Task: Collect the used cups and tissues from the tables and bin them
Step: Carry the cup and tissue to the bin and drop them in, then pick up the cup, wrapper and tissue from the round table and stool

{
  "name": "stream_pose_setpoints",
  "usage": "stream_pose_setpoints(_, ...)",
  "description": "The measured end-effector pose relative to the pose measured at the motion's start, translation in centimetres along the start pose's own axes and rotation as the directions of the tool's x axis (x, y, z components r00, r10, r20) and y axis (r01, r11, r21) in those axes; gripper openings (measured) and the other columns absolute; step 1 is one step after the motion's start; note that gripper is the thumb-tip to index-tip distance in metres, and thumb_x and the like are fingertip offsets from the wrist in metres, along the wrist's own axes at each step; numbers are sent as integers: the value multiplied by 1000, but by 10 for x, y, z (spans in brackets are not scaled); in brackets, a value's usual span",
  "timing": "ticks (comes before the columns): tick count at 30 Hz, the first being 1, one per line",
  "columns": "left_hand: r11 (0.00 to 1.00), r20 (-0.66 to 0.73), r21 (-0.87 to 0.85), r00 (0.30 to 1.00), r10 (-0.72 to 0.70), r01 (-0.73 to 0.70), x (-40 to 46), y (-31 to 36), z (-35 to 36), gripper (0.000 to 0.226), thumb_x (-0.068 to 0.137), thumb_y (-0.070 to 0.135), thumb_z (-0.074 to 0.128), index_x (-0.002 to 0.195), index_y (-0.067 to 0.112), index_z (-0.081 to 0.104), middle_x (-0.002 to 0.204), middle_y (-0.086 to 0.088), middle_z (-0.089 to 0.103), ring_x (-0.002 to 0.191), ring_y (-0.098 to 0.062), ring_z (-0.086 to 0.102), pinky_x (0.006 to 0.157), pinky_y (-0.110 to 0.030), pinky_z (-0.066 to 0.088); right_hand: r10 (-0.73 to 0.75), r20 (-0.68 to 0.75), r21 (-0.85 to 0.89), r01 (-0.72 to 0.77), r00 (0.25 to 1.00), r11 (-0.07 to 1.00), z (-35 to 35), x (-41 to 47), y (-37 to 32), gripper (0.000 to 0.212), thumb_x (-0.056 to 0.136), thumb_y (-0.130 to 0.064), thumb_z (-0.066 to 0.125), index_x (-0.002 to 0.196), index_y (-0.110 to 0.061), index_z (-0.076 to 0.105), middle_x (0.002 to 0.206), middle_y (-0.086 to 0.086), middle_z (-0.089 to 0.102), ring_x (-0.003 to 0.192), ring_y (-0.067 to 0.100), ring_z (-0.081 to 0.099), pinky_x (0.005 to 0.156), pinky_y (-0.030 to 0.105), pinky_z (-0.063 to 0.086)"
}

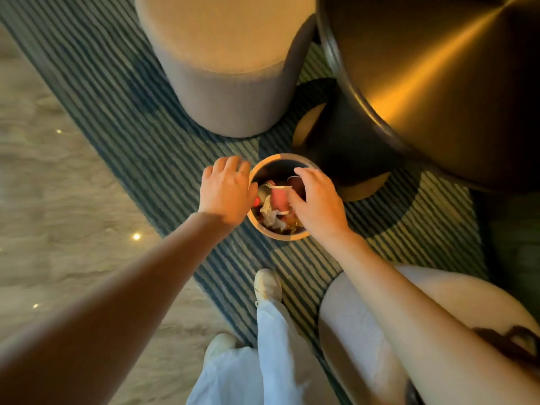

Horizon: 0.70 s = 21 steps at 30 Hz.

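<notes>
Cups (280,200) and crumpled tissues (267,210) lie heaped inside the small round bin (287,235) on the striped rug, just near of the dark table's pedestal. They look light, thin-walled and easily crushed, best pinched at the stiffer rim. The right hand (317,200) curls round a pink cup over the heap; the left hand (226,190) rests loose-fingered on the bin's left rim.

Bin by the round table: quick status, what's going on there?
Left hand open on bin rim. Right hand fingers on pink cup, inside bin atop tissues. Nothing blocking.
</notes>
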State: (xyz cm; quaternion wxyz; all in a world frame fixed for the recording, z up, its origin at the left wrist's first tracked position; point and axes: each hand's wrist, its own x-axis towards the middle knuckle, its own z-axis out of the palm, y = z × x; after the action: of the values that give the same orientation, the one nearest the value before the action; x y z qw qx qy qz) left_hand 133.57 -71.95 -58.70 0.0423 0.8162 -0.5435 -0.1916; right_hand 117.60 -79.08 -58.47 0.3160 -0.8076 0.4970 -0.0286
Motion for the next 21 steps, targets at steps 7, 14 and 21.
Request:
stream_pose_setpoints(7,993,-80,-70,993,92,-98,-147,30,-89,42,95,36,47,130,12,51,132,-7,53,126,-28,43,104,-42,34,-47,-205,2,48,978,999,-71,-160,-53,38,94,-32,55,125,-10,57,125,4,58,121,18,50,100,35,44)
stream_pose_setpoints(14,956,27,31,956,291,-292,-282,62,-120,44,93,37,50,130,13,51,134,-9,52,124,-30,45,102,-44,36,178,-394,107,-147,902,983,-103,-360,-61,34,94,-24,57,121,-4,60,118,11,62,113,23,55,93,30,43)
stream_pose_setpoints(21,813,143,109,819,556,-571,-373,145,-137,46,92,36,49,134,16,48,137,-9,49,125,-31,43,102,-45,34,446,-429,248,-372,785,894,-117,-532,-30,34,97,-28,51,125,-9,59,121,11,63,115,24,56,96,33,44)
